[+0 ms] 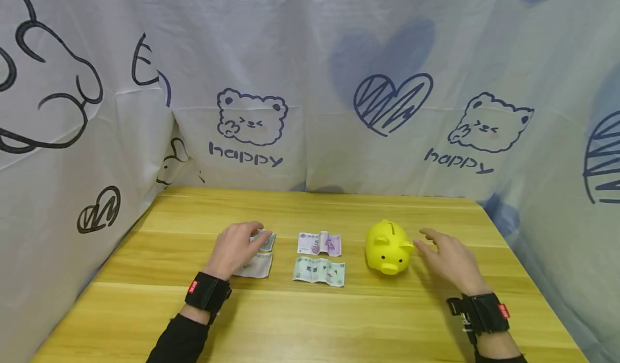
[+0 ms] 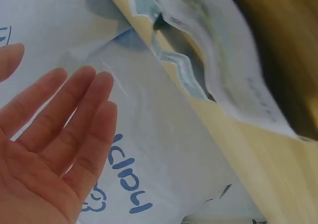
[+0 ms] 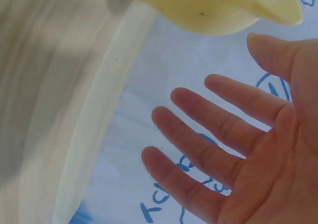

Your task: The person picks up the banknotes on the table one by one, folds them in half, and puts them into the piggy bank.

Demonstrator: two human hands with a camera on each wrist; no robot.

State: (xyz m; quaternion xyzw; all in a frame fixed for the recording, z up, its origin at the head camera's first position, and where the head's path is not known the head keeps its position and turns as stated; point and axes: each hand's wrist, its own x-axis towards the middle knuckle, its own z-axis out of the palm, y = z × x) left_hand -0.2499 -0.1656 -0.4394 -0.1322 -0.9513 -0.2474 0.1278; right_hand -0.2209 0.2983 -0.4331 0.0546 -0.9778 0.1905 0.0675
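My left hand (image 1: 235, 250) hovers at two banknotes on the left, partly covering them in the head view. The nearer one, a pale note (image 1: 259, 266), lies in front of the greenish note (image 1: 267, 241). From the left wrist, fingers (image 2: 64, 129) look straight and slightly spread, beside a curved note (image 2: 233, 60). On the right stands a yellow piggy bank (image 1: 387, 250), a slot on its back, snout toward me. My right hand (image 1: 450, 261) is just right of it, thumb toward its ear, nothing in the palm; its fingers (image 3: 198, 144) are spread in the right wrist view.
Between the hands lie a creased purple banknote (image 1: 310, 243) and, nearer me, a creased green banknote (image 1: 317, 270). All rest on a wood-grain table (image 1: 310, 320). A white cloth (image 1: 310, 56) with drawn bears and hearts hangs behind and along both sides.
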